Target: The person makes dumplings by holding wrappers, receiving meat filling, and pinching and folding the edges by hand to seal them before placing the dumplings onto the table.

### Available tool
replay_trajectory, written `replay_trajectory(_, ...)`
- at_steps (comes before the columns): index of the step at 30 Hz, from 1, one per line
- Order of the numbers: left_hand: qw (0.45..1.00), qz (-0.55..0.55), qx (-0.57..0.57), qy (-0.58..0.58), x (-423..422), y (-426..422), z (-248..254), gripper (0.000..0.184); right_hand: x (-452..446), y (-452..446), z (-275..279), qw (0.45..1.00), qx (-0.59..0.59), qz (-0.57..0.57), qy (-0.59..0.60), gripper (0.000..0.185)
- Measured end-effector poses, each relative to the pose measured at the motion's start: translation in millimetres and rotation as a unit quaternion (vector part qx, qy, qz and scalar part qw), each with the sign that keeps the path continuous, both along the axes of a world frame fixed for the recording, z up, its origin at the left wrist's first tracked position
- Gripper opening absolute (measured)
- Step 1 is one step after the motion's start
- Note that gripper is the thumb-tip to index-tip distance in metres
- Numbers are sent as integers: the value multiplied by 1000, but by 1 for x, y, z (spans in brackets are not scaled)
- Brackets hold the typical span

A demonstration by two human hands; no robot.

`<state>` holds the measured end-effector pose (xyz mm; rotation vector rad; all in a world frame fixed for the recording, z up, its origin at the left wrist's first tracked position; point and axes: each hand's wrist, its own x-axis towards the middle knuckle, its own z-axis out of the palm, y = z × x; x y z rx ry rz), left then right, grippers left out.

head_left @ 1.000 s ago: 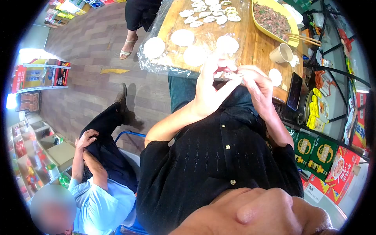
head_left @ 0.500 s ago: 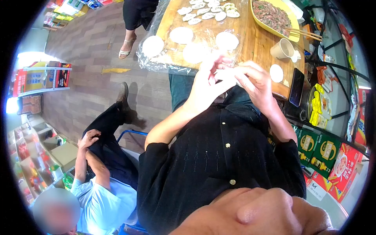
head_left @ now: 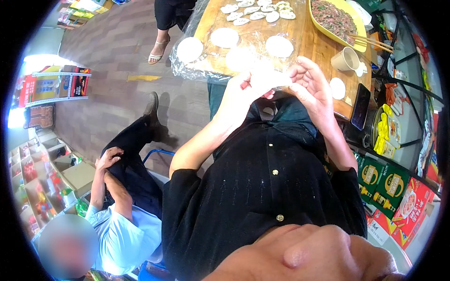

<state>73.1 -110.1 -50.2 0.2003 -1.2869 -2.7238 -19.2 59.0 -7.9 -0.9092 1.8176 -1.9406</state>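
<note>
My left hand (head_left: 244, 92) pinches a pale dough piece (head_left: 276, 80) just past the table's near edge; glare blurs its shape. On the other side of it, my right hand (head_left: 311, 84) has its fingers apart, with the thumb close to the dough. Flat round wrappers (head_left: 224, 38) lie on plastic film (head_left: 199, 70) over the wooden table (head_left: 304, 40), and one more wrapper (head_left: 337, 88) is right of my right hand. Several filled dumplings (head_left: 257, 15) sit at the far side. The yellow bowl (head_left: 360, 29) holds minced filling (head_left: 333, 19) and chopsticks.
A paper cup (head_left: 346, 60) and a phone (head_left: 360, 107) are at the table's right edge, beside a black rack (head_left: 407, 84) with packages. A seated person (head_left: 124, 234) in light blue is at lower left. Another person's leg (head_left: 161, 44) shows beyond the table.
My hands have drawn slightly apart, and the fingers of my right hand have spread and lifted. The table and its contents have shifted slightly right in view.
</note>
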Motion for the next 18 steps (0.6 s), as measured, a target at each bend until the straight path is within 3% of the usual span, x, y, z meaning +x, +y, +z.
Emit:
replay_trajectory(3,999,12,-30,-2,1,3,6,19,2,2,-1,999,11,21,-36,55)
replay_trajectory(8,996,22,-85,-12,1,9,13,19,6,3,-4,999,27,15,33,55)
replay_trajectory(13,990,24,-142,7,0,8,17,29,7,0,-7,1000,-14,1,-12,49)
replay_trajectory(18,984,-3,-180,-19,1,3,23,27,5,-2,-13,1000,-23,9,2,50)
